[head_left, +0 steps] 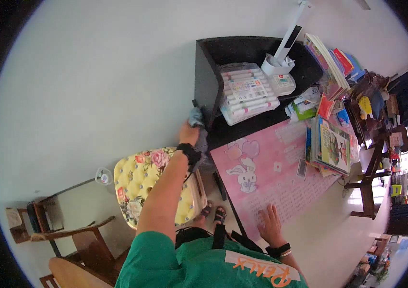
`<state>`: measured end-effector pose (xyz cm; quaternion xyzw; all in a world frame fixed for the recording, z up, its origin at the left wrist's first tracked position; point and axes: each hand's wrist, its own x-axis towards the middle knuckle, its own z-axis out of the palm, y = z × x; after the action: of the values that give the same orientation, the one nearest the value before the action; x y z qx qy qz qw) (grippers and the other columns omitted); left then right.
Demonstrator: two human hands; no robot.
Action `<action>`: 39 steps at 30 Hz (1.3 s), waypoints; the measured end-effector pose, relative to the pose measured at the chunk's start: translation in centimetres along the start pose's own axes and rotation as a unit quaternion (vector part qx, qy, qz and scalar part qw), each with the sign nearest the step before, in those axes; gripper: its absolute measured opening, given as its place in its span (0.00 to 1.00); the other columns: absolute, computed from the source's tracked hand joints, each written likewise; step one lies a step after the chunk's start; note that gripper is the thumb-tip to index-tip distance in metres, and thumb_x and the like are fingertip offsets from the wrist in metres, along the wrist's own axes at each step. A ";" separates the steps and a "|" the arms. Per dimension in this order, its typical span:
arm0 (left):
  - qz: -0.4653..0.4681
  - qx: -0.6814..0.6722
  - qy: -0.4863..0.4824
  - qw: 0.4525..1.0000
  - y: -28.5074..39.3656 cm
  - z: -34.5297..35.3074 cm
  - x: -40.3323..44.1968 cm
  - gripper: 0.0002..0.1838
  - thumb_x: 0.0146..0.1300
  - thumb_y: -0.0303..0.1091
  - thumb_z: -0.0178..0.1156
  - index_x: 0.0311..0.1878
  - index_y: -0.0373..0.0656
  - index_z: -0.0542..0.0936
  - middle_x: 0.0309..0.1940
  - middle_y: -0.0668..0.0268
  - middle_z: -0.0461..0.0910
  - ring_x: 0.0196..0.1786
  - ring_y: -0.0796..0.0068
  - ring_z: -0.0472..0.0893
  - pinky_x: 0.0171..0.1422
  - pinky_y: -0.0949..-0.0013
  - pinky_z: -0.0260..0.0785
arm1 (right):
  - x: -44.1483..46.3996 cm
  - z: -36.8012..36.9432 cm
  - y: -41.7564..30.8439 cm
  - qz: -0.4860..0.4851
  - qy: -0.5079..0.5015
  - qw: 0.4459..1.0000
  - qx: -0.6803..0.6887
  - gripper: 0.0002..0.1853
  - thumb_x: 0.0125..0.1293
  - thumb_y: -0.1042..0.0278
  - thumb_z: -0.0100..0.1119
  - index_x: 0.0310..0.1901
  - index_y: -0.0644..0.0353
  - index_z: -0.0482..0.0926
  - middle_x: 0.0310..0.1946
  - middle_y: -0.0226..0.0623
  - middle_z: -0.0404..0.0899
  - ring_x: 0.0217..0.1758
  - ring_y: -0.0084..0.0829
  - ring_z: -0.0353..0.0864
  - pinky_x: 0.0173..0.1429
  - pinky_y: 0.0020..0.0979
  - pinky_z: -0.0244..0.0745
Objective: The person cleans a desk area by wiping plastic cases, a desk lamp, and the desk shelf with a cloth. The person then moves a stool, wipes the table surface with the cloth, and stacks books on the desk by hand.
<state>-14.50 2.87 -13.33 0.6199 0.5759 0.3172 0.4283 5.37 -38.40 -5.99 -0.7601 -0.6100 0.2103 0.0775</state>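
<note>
My left hand [189, 133] reaches forward and is closed on a grey-blue cloth [195, 117] beside the outer side panel of the black desk shelf [205, 79]. Below that hand, a darker grey fabric item [205, 152] hangs by the desk's edge; its shape is partly hidden by my arm. My right hand [272, 227] lies flat with fingers spread on the pink desk mat [261, 165], which has a rabbit drawing and printed text. It holds nothing.
A pack of markers [249, 91] and a white lamp [292, 36] stand on the shelf. Books [333, 144] are stacked at the mat's right. Left of the desk is a yellow floral cushioned stool [148, 180]; a wooden chair [86, 245] stands lower left.
</note>
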 end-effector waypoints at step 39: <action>0.060 0.016 -0.576 0.815 8.1 10.8 -44.2 0.23 0.60 0.40 0.60 0.55 0.38 0.74 0.45 0.60 0.80 0.49 0.71 0.77 0.56 0.65 0.68 | -17.1 -1.3 10.0 -0.013 -0.064 0.917 0.392 0.29 0.62 0.54 0.58 0.61 0.60 0.67 0.51 0.49 0.76 0.52 0.42 0.77 0.56 0.38 0.72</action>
<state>-7.32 -42.21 -6.33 0.7292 0.1910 -0.0815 0.6520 12.02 -57.07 -4.74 -0.6456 -0.4919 0.4801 0.3328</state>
